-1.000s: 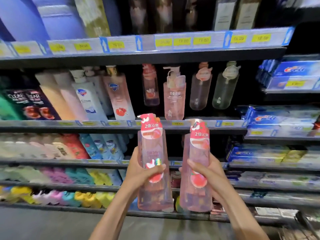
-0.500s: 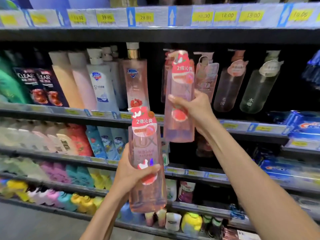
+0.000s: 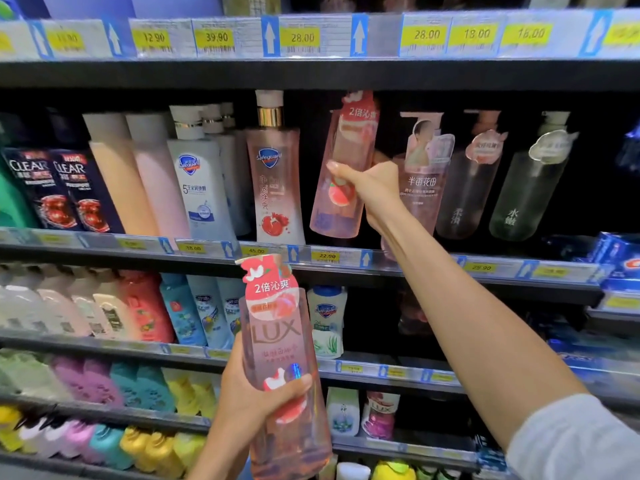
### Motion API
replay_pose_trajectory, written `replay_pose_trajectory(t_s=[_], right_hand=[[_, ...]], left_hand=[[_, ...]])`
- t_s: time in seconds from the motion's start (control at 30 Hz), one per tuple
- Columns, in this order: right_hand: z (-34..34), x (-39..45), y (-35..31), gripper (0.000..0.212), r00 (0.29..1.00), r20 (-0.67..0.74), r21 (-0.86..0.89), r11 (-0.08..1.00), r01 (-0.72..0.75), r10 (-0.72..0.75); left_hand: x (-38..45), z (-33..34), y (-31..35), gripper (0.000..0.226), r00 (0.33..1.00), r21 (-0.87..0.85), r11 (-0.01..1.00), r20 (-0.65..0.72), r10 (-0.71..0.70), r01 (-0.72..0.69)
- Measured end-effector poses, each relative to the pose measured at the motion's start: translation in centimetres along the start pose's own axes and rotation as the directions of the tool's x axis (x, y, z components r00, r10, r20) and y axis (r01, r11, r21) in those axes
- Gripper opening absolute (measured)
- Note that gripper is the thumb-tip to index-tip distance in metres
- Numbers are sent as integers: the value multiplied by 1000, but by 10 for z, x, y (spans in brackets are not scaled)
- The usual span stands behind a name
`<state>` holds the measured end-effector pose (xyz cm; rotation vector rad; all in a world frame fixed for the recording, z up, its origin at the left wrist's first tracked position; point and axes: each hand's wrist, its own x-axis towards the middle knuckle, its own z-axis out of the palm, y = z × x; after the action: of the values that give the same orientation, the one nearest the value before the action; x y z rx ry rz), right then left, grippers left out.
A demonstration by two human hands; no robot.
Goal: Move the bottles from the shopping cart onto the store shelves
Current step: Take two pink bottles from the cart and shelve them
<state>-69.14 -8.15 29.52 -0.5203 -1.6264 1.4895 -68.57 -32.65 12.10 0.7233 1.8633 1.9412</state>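
My right hand grips a clear pink bottle with a red top label and holds it tilted in the gap on the upper shelf, between a pink Safeguard bottle and a pink pump bottle. The bottle's base hangs just above the shelf edge. My left hand grips a second pink LUX bottle upright, lower down in front of the shelves. The shopping cart is out of view.
Shelves full of shampoo and body wash bottles run across the view, with price strips along each edge. Dark CLEAR bottles stand at the left; blue toothpaste boxes sit at the right. Smaller bottles fill the lower rows.
My right hand has carried its bottle up and farther into the upper shelf gap. My left hand has stayed low with its bottle. The view has moved closer to the shelves.
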Motion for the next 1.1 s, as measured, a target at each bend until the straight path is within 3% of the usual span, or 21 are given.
replay_pose_trajectory(t_s=[0.2, 0.33, 0.47, 0.7, 0.77, 1.0, 1.1], right_hand=[[6, -2, 23, 26, 996, -58, -73, 995, -68, 64], [8, -4, 34, 28, 995, -80, -221, 972, -76, 59], [8, -8, 37, 49, 994, -104, -330, 942, -51, 17], [12, -4, 42, 30, 988, -147, -251, 968, 12, -51], [14, 1, 46, 13, 987, -149, -282, 959, 9, -53], [14, 5, 52, 24, 984, -151, -348, 937, 32, -90], [13, -10, 49, 27, 985, -90, -463, 882, 92, -150]], left_hand=[[3, -3, -2, 83, 1000, -2, 1000, -7, -15, 15], [5, -3, -1, 82, 1000, -17, 1000, -18, -16, 15], [5, 1, -5, 86, 999, -49, 998, -15, -31, 30], [4, 8, -14, 86, 1000, -37, 999, 17, -24, 25], [4, 10, -14, 83, 1000, -28, 999, 12, -16, 16], [2, 14, -9, 82, 999, -12, 1000, 28, -28, 28], [2, 16, -6, 84, 999, -8, 999, 35, -35, 35]])
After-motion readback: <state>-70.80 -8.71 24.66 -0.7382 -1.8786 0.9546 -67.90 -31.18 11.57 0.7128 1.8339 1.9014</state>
